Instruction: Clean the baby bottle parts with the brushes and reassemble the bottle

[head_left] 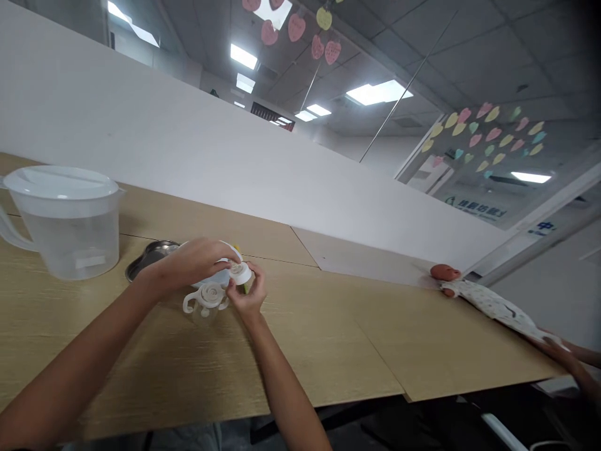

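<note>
My right hand (248,299) grips a white round bottle collar (241,274) between thumb and fingers. Bent over it from the left, my left hand (204,262) has its fingertips pinched at the collar's top; whatever small part they pinch is hidden. Just below stands a clear baby bottle (205,313) with white side handles and a white ringed top (210,293). Behind my hands is a whitish bowl or dish (212,280), largely covered by my left hand. Something yellow-green shows in part behind the collar.
A shiny metal kidney dish (136,266) lies left of my hands. Farther left stands a lidded clear plastic pitcher (77,232). A low white partition (282,188) runs behind the wooden table (319,351). At the far right, another person's hands hold a baby doll (493,304) in white clothing.
</note>
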Tool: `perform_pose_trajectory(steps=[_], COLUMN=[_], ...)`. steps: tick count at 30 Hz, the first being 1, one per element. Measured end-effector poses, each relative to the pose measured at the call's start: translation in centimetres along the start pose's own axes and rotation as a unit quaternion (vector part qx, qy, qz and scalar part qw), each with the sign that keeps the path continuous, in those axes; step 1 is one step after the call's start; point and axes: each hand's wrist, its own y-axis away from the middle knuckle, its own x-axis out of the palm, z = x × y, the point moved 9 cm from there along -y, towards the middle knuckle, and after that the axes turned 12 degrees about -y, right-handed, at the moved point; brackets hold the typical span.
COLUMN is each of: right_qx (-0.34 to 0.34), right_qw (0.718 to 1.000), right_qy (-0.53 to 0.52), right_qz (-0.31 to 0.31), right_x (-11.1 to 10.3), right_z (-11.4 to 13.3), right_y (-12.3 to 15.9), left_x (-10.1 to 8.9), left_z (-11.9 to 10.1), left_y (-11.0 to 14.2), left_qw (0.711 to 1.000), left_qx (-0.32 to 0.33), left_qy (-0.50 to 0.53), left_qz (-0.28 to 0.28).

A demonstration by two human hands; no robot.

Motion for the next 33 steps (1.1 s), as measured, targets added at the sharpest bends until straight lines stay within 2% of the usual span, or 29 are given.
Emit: perform_pose_trajectory(steps=[3,5,7,10,11,13,16,20,27,33], right_qx=[0.043,0.054,0.022,-0.070,-0.097,-0.128,-0.127,-0.068,0.021,0.037], right_qw=[0.997,0.995,0.997,0.995,0.992,0.988,0.987,0.992,0.996,0.994], right_qy=[-0.031,-0.059,-0.071,-0.061,-0.054,-0.033,-0.005,0.018,0.000,0.026], right_qz=[-0.050,-0.067,-0.029,0.048,0.063,0.083,0.098,0.103,0.084,0.103], right_x=[-0.6,-0.6,0.4,2.1,2.5,3.1,3.6,3.7,3.3,3.7], right_z=[-0.7,-0.4,1.0,3.9,4.6,5.2,4.9,3.4,1.6,1.7], right_y=[0.5,0.8,0.9,1.1,1.2,1.5,1.7,1.9,2.0,1.9], left_x=[1.1,2.0,3.2,5.2,6.0,7.1,7.9,8.6,8.5,8.5], left_z=[1.9,3.6,4.6,4.5,4.4,4.0,4.1,4.3,3.9,3.9], left_y=[2.2,4.5,7.1,9.9,10.3,10.8,11.0,11.0,10.9,11.0], left_qw=[0.993,0.979,0.965,0.965,0.967,0.971,0.971,0.972,0.972,0.973], left_qx=[-0.056,-0.111,-0.138,-0.118,-0.116,-0.108,-0.126,-0.138,-0.126,-0.124], left_qy=[0.101,0.156,0.186,0.177,0.171,0.156,0.136,0.125,0.121,0.124], left_qz=[-0.024,-0.070,-0.123,-0.156,-0.149,-0.147,-0.153,-0.141,-0.158,-0.152])
